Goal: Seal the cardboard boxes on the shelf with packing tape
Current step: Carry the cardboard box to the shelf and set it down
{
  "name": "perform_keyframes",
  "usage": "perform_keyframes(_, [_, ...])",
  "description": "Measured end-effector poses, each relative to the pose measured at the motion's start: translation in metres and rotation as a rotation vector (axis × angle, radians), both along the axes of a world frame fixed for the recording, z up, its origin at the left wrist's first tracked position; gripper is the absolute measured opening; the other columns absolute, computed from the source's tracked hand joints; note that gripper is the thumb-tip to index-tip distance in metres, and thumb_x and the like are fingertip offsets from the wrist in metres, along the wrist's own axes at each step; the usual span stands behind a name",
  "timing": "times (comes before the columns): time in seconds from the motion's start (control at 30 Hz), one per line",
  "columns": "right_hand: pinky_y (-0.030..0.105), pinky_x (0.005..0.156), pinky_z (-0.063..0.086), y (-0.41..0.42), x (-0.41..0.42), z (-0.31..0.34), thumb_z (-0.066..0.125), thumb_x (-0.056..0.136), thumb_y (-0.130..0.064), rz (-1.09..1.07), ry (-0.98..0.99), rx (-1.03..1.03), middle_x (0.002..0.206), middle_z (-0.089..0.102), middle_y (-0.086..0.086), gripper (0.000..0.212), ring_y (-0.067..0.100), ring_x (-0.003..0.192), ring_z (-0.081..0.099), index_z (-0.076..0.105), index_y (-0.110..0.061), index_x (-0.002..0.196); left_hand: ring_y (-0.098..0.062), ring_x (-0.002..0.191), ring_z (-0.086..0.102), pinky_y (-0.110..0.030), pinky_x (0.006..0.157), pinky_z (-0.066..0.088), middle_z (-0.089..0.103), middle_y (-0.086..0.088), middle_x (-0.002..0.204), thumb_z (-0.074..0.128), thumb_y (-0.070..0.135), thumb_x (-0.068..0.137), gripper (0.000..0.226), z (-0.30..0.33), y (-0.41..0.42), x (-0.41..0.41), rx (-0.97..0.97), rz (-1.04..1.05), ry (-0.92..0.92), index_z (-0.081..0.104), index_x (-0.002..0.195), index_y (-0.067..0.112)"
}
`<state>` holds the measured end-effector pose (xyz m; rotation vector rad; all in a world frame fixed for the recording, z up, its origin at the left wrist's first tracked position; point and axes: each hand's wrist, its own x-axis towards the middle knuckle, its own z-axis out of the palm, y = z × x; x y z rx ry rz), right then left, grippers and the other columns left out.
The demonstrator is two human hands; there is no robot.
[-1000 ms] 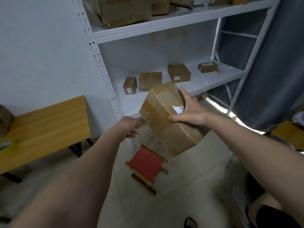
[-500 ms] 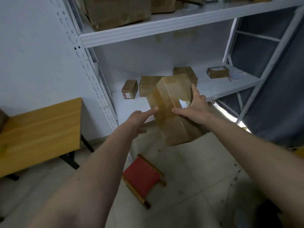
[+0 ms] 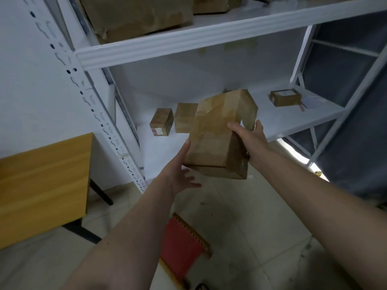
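A cardboard box [image 3: 219, 135] is held in the air in front of the middle shelf [image 3: 293, 124], tilted, with one end pointing up toward the shelf. Shiny packing tape is seen over its upper face and along its edges, so this box is judged to be already sealed, at least on the sides that are shown. The right hand [image 3: 249, 135] grips the box from the right, with the thumb laid on the front face and the fingers curled behind. The left hand [image 3: 182, 170] is held open with its fingers spread; its thumb touches the lower left edge of the box, and the palm is placed under the bottom, as a support.

On the middle shelf three more boxes are visible: a small box with a label [image 3: 162, 122], a plain box [image 3: 185, 117] just beside it and partly hidden by the held one, and a flat box [image 3: 285, 97] well apart to the right. Whether these are taped cannot be told from here. Larger boxes [image 3: 136, 15] are lying on the upper shelf.

No tape roll is seen in either hand. It is judged that the held box is about to be put back, and that several boxes are probably left to be done.
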<state>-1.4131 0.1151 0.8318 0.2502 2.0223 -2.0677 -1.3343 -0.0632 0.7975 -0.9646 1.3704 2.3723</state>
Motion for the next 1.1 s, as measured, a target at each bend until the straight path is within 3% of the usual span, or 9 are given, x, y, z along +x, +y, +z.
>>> perform_keyframes(0.07, [0.046, 0.095, 0.05, -0.015, -0.021, 0.002, 0.081, 0.051, -0.053, -0.037, -0.035, -0.069, 0.13, 0.051, -0.001, 0.113, 0.024, 0.111, 0.055, 0.023, -0.033, 0.145, -0.049, 0.143, 0.023, -0.068, 0.088, 0.044, 0.017, -0.018, 0.159, 0.082, 0.065, 0.05, 0.129, -0.003, -0.007, -0.022, 0.079, 0.041, 0.022, 0.02, 0.156, 0.024])
perform_keyframes(0.17, [0.049, 0.093, 0.051, -0.037, -0.052, 0.001, 0.079, 0.06, -0.048, -0.08, -0.056, -0.188, 0.128, 0.051, -0.001, 0.104, 0.023, 0.109, 0.056, 0.022, -0.033, 0.145, -0.051, 0.135, 0.037, -0.065, 0.084, 0.049, 0.033, -0.024, 0.151, 0.086, 0.066, 0.046, 0.13, 0.0, -0.018, -0.055, 0.174, -0.01, 0.119, 0.025, 0.154, 0.027])
perform_keyframes(0.33, [0.049, 0.088, 0.053, -0.065, -0.084, -0.009, 0.076, 0.072, -0.044, -0.066, -0.095, -0.227, 0.124, 0.056, 0.0, 0.082, 0.021, 0.105, 0.058, 0.03, -0.036, 0.139, -0.039, 0.119, 0.055, -0.062, 0.087, 0.052, 0.052, -0.017, 0.133, 0.079, 0.053, 0.068, 0.084, 0.004, -0.034, -0.098, 0.194, 0.024, 0.166, 0.044, 0.138, 0.021])
perform_keyframes(0.47, [0.058, 0.1, 0.041, -0.064, -0.101, -0.014, 0.068, 0.083, -0.045, 0.072, -0.172, -0.182, 0.102, 0.058, -0.002, 0.029, 0.027, 0.114, 0.055, 0.044, -0.034, 0.095, -0.033, 0.116, 0.056, -0.058, 0.1, 0.045, 0.057, -0.013, 0.122, 0.084, 0.039, 0.067, 0.064, 0.004, -0.047, -0.122, 0.142, 0.128, 0.094, 0.055, 0.121, 0.02])
perform_keyframes(0.53, [0.058, 0.105, 0.036, -0.06, -0.115, -0.016, 0.068, 0.082, -0.049, 0.099, -0.151, -0.15, 0.097, 0.057, -0.004, 0.03, 0.028, 0.119, 0.052, 0.043, -0.035, 0.091, -0.032, 0.116, 0.056, -0.057, 0.099, 0.046, 0.058, -0.012, 0.121, 0.086, 0.037, 0.058, 0.065, 0.005, -0.055, -0.131, 0.08, 0.141, 0.065, 0.057, 0.114, 0.021])
perform_keyframes(0.7, [0.035, 0.09, 0.036, -0.049, -0.158, -0.011, 0.069, 0.079, -0.053, -0.039, -0.068, -0.074, 0.121, 0.052, -0.005, 0.072, 0.015, 0.106, 0.046, 0.039, -0.024, 0.139, -0.03, 0.116, 0.058, -0.054, 0.097, 0.048, 0.06, -0.01, 0.119, 0.086, 0.037, 0.064, 0.064, 0.009, -0.073, -0.152, -0.076, 0.1, 0.03, 0.056, 0.118, 0.023])
perform_keyframes(0.8, [0.039, 0.089, 0.041, -0.038, -0.182, -0.012, 0.066, 0.08, -0.058, 0.018, -0.145, -0.034, 0.106, 0.055, -0.003, 0.062, 0.02, 0.102, 0.052, 0.049, -0.023, 0.128, -0.032, 0.116, 0.057, -0.052, 0.095, 0.05, 0.059, -0.011, 0.124, 0.087, 0.04, 0.056, 0.078, 0.011, -0.076, -0.162, -0.14, 0.093, 0.022, 0.056, 0.125, 0.023])
perform_keyframes(0.93, [0.046, 0.096, 0.047, -0.024, -0.215, -0.013, 0.068, 0.078, -0.056, 0.217, -0.24, -0.045, 0.1, 0.061, -0.002, 0.033, 0.024, 0.105, 0.058, 0.057, -0.028, 0.092, -0.028, 0.104, 0.06, -0.045, 0.092, 0.052, 0.061, -0.009, 0.114, 0.081, 0.045, 0.07, 0.067, 0.017, -0.075, -0.18, -0.196, 0.119, 0.017, 0.055, 0.127, 0.021])
perform_keyframes(1.1, [0.043, 0.089, 0.05, -0.01, -0.252, -0.015, 0.066, 0.083, -0.049, 0.383, -0.294, -0.128, 0.109, 0.067, 0.005, 0.035, 0.024, 0.103, 0.062, 0.063, -0.023, 0.106, -0.029, 0.107, 0.06, -0.042, 0.087, 0.052, 0.061, -0.01, 0.116, 0.077, 0.052, 0.072, 0.071, 0.023, -0.061, -0.209, -0.253, 0.154, 0.007, 0.051, 0.131, 0.022])
